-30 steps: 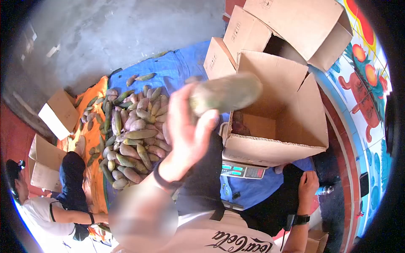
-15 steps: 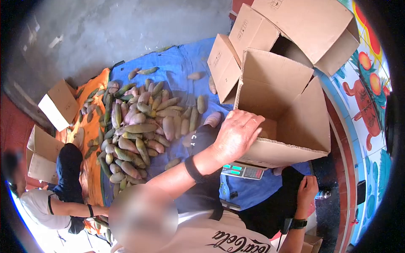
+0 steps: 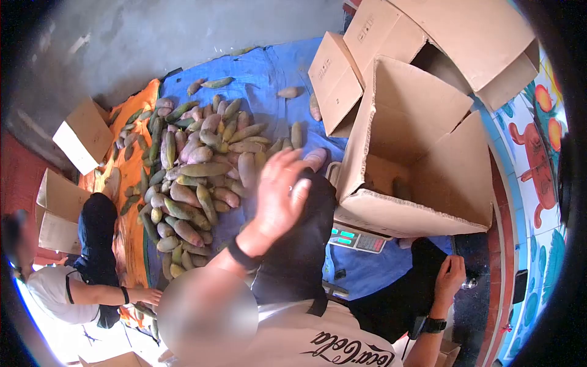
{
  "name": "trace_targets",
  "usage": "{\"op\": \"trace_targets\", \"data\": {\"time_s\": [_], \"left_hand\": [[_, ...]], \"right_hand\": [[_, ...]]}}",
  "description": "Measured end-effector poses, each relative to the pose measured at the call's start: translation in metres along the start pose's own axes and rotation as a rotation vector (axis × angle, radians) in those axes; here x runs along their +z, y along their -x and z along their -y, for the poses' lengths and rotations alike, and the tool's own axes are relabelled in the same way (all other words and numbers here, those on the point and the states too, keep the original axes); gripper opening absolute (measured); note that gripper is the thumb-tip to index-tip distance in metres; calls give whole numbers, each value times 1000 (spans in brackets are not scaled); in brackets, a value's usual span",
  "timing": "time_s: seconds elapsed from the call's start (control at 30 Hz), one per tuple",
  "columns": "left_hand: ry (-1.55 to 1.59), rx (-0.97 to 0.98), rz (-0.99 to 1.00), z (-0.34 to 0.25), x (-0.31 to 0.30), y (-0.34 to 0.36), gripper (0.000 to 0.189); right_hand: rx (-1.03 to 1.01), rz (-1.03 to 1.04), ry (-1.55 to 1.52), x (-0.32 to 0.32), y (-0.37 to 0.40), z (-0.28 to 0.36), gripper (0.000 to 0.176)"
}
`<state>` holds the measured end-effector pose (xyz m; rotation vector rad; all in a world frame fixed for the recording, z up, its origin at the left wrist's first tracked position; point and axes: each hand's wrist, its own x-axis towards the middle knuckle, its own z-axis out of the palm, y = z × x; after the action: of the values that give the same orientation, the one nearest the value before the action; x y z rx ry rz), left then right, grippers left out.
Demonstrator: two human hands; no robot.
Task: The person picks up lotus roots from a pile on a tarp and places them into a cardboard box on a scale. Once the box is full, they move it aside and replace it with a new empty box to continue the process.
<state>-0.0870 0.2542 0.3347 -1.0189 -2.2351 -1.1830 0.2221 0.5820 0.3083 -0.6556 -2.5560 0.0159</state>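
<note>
My left hand (image 3: 280, 194), wearing a black wristband, is raised above my dark-trousered knee with its fingers apart and nothing in it. It is nearest a heap of long green and pinkish-purple vegetables (image 3: 199, 170), whose kind I cannot make out. My right hand (image 3: 449, 276), with a watch at the wrist, lies by my other knee, fingers curled in and nothing visible in them. Between my knees an open cardboard box (image 3: 422, 211) stands on a digital scale (image 3: 367, 243) with lit green displays. Dark shapes lie at the bottom of the box, too dim to name.
Other cardboard boxes (image 3: 382, 33) stack up behind the open one. Beneath the heap are a blue tarp (image 3: 290, 67) and an orange sheet (image 3: 128, 168). On the left sits another person, a hand (image 3: 147, 296) stretched toward the heap, near smaller boxes (image 3: 85, 136).
My left hand has left the rim of the open box and moved left toward the heap, its fingers spreading. The view has shifted slightly. My right hand stays by my knee.
</note>
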Motion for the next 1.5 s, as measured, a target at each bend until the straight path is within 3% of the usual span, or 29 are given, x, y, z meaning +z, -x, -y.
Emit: {"op": "trace_targets", "data": {"time_s": [0.17,0.23,0.3,0.37,0.5,0.53,0.57,0.63,0.73,0.83,0.87,1.0,1.23,1.3,1.43,1.5], "left_hand": [[-237,-281,22,93,-17,71,27],[-401,-311,168,126,-31,107,27],[-414,-523,73,188,-28,172,18],[-501,-790,167,206,-45,207,22],[-653,-1124,226,242,-74,285,36],[-678,-1179,171,239,-80,295,40],[-696,-1253,339,248,-90,304,42],[-743,-1329,268,258,-97,315,46],[-738,-1374,276,241,-110,290,55],[-814,-1302,370,261,-122,300,66],[-802,-1373,397,283,-123,313,77],[-827,-1357,410,287,-126,296,86],[-813,-1360,495,307,-128,297,79],[-935,-1430,692,288,-130,270,67],[-980,-1390,508,303,-125,317,63],[-735,-1542,415,301,-119,339,70]], "right_hand": [[-2,-29,16,2,-2,3,6],[1,-11,13,1,-3,4,7],[6,6,15,1,-3,3,7],[7,18,35,2,-3,2,7],[17,27,71,5,-4,3,7],[15,29,80,7,-4,1,7],[14,31,89,7,-5,0,7],[3,39,88,7,-6,2,7],[-4,61,99,7,-9,4,7],[-21,92,115,9,-11,2,7],[-38,107,112,9,-12,2,7],[-61,111,99,10,-17,11,9],[-53,146,164,9,-22,17,10],[-60,134,163,11,-21,15,10],[-36,119,157,11,-20,15,11],[-37,113,157,11,-19,17,11]]}}
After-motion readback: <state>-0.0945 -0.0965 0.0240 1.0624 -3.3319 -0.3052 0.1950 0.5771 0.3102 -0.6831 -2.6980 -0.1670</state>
